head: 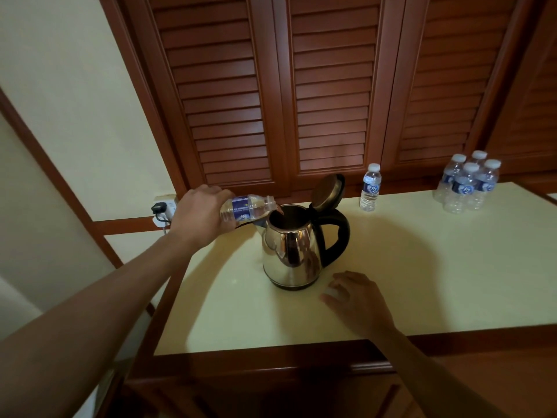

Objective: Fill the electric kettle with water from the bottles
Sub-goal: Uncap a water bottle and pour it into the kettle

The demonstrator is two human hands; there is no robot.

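Observation:
A steel electric kettle (289,251) with a black handle stands on the cream countertop (452,267), its lid (327,190) tipped open. My left hand (202,215) grips a clear water bottle (248,208) with a blue label, held almost on its side. The bottle's mouth sits over the kettle's opening and a thin stream runs in. My right hand (358,300) rests on the counter just right of the kettle's base, fingers curled over a small white bottle cap (334,292).
One capped bottle (370,188) stands behind the kettle to the right. A cluster of several capped bottles (467,184) sits at the counter's far right. Louvred wooden doors (328,86) rise behind. A wall socket with a black plug (162,208) is at the left.

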